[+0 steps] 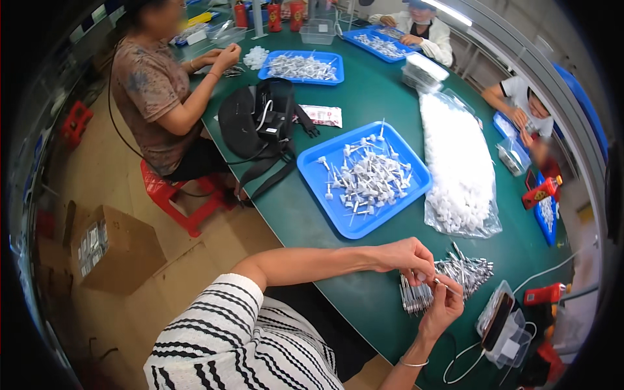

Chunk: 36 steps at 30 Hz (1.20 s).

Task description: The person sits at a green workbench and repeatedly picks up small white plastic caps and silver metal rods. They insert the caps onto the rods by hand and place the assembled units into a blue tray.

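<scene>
Silvery metal rods (470,270) lie heaped beneath my left hand (408,256), arched downward, grip unclear, and, close beside it, my upturned right hand (443,307), pinching a slim piece (449,287).

A small, slim, silver-grey metal piece (437,281), partly hidden, was pinched in the right hand (443,312), close by the left hand (406,258). Slender, silver-coloured metal rods (473,272) lay heaped on the green tabletop (354,299), some roughly parallel, others pointing various ways.
</scene>
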Each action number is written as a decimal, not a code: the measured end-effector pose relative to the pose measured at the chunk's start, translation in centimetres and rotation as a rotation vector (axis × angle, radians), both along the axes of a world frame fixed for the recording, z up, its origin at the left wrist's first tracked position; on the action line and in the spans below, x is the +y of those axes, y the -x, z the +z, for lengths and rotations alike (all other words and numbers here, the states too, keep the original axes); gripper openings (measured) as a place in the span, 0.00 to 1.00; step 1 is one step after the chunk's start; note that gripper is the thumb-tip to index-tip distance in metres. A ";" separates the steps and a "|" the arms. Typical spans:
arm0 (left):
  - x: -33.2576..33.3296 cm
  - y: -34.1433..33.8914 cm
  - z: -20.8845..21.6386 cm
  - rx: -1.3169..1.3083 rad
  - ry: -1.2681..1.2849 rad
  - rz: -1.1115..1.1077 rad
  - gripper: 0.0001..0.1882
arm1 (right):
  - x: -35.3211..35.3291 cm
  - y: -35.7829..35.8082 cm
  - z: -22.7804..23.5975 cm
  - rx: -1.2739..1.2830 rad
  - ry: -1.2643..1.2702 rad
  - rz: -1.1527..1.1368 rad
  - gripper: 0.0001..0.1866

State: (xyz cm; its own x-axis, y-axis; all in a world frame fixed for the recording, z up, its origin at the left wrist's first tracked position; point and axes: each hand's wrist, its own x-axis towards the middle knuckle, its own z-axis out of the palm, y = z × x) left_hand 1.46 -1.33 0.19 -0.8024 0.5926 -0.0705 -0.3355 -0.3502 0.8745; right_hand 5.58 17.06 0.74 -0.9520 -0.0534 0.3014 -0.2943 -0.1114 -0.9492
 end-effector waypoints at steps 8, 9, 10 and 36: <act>-0.2 0.2 -0.1 0.048 0.052 -0.004 0.08 | 0.3 0.2 0.3 0.002 -0.044 0.037 0.05; -0.2 0.1 -0.2 0.044 0.060 -0.007 0.08 | 0.2 0.0 0.3 0.006 -0.057 0.030 0.05; -0.1 0.2 -0.1 0.046 0.063 -0.014 0.08 | 0.2 -0.1 0.5 0.016 -0.074 0.019 0.05; -1.0 3.0 -1.1 -0.081 0.062 0.078 0.15 | 1.8 1.2 0.9 -0.130 0.240 -0.315 0.05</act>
State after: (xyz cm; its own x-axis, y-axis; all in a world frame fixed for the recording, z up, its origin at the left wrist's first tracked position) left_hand -1.55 -2.30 -0.90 -0.8363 0.5209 -0.1712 -0.3794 -0.3243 0.8665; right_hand 4.34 18.82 1.67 -0.9415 0.3035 0.1463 -0.2290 -0.2580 -0.9386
